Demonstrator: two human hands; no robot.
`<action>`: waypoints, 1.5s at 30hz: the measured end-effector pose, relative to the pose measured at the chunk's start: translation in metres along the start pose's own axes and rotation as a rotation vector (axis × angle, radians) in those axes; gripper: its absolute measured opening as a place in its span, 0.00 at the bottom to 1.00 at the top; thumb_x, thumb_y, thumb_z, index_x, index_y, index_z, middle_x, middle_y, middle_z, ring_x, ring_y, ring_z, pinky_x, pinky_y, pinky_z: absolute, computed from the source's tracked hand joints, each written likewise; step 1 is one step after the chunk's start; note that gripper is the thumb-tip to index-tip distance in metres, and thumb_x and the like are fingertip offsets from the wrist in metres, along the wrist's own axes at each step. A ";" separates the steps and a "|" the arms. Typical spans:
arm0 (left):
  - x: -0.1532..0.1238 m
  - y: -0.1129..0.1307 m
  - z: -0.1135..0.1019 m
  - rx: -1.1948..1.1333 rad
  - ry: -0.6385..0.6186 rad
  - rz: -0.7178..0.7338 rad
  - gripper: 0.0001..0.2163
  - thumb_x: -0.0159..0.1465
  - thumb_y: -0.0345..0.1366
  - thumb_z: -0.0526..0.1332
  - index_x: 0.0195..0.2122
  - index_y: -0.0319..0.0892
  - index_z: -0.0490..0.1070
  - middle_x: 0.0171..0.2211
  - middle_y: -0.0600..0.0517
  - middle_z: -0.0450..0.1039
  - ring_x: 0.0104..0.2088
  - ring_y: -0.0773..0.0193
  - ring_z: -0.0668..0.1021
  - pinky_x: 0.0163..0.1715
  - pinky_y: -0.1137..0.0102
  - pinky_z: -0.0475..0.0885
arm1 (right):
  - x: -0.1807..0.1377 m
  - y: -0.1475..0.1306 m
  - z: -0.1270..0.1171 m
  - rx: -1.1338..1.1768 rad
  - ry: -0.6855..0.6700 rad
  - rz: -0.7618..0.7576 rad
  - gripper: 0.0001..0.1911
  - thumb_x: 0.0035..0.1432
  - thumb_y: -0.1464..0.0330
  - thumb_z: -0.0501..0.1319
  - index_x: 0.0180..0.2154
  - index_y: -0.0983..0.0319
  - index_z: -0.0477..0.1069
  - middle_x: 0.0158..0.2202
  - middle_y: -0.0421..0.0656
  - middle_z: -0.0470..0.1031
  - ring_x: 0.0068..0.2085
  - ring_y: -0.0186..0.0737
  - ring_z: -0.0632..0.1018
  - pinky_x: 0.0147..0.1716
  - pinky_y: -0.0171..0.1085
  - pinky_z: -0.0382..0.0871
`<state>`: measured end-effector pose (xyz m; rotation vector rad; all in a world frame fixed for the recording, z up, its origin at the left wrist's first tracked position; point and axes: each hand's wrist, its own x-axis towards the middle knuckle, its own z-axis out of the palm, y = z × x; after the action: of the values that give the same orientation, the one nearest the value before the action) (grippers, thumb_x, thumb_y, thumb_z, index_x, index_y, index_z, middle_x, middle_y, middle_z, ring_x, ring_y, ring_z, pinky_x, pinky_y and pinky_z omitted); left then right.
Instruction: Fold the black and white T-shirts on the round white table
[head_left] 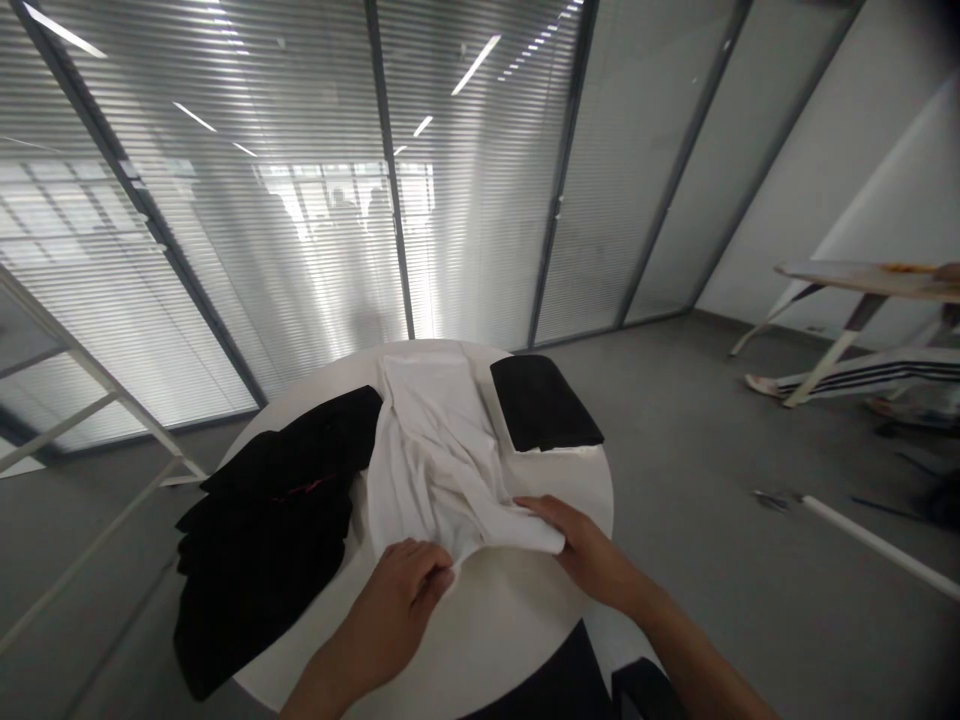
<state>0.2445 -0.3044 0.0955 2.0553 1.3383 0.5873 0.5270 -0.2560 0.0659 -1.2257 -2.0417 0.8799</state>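
A white garment (435, 450) lies spread and crumpled across the middle of a round white table (480, 640). My left hand (401, 595) is closed, pinching the garment's near edge between fingers and thumb. My right hand (581, 545) grips the same near edge a little to the right, fingers curled over the cloth. A heap of black clothing (270, 520) lies on the left of the table and hangs over its rim. A folded black garment (541, 402) lies flat at the far right of the table.
Glass walls with blinds (300, 200) stand behind the table. A white metal frame (82, 400) is on the left. At the right stand another table (870, 280) and a seated person's striped trouser leg (870, 375). A white rod (877, 545) lies on the grey floor.
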 end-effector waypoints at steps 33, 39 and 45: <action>0.021 -0.002 -0.011 -0.111 0.024 0.118 0.12 0.63 0.29 0.57 0.44 0.47 0.75 0.40 0.53 0.77 0.40 0.64 0.77 0.46 0.68 0.70 | -0.014 -0.090 0.006 -0.594 -0.044 -0.429 0.13 0.69 0.59 0.53 0.47 0.56 0.72 0.32 0.40 0.74 0.33 0.36 0.76 0.30 0.35 0.60; 0.018 -0.025 -0.011 0.064 0.140 0.224 0.10 0.62 0.28 0.58 0.42 0.45 0.75 0.40 0.48 0.73 0.44 0.59 0.75 0.48 0.62 0.70 | -0.018 -0.088 0.009 -0.547 -0.124 -0.391 0.11 0.68 0.64 0.54 0.50 0.54 0.70 0.37 0.41 0.74 0.38 0.39 0.76 0.35 0.36 0.64; 0.011 -0.023 -0.018 -0.075 0.235 0.357 0.11 0.66 0.29 0.54 0.45 0.46 0.73 0.44 0.47 0.67 0.45 0.62 0.74 0.46 0.65 0.72 | -0.025 -0.075 0.006 -0.421 -0.172 -0.260 0.28 0.58 0.74 0.60 0.59 0.53 0.62 0.49 0.45 0.71 0.51 0.43 0.71 0.50 0.41 0.64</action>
<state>0.2230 -0.2826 0.0928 2.2310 1.0559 1.0452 0.4937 -0.3072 0.1169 -1.0815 -2.5456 0.4577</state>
